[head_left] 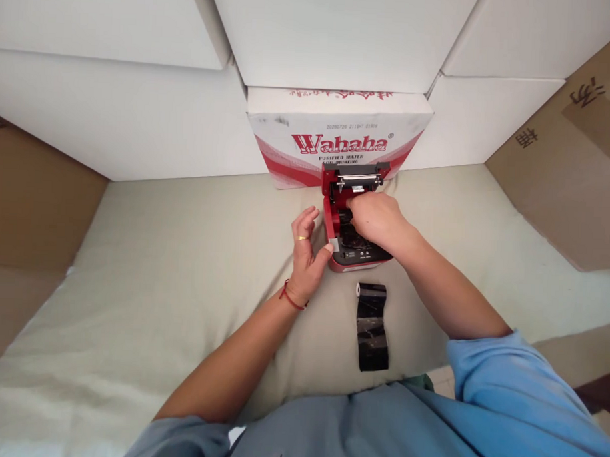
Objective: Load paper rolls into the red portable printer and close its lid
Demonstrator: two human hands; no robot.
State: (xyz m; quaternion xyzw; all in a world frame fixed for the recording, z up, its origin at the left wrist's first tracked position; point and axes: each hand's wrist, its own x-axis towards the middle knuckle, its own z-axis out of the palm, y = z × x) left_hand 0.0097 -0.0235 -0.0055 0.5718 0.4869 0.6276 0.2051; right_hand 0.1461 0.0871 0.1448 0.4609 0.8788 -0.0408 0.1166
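A small red and black label printer (pixel 360 256) stands on a cloth with its lid (pixel 357 169) raised. A roll of black ribbon (pixel 353 235) lies inside it. My left hand (pixel 308 252) is beside the printer's left wall, fingers apart and slightly bent, the thumb touching the front left corner near a grey patch. From the right, my right hand (pixel 378 218) reaches into the printer with its fingers curled down. Its fingertips are mostly hidden, so what they grip cannot be made out. In front of the printer lies a partly unrolled black ribbon roll (pixel 372 327) with a white core.
A white and red Wahaha water box (pixel 338 133) stands right behind the printer, under white boxes (pixel 342 36). Brown cartons stand at the left (pixel 36 199) and right (pixel 578 151). Pale green cloth (pixel 199 251) covers the surface, with wrinkles near the front.
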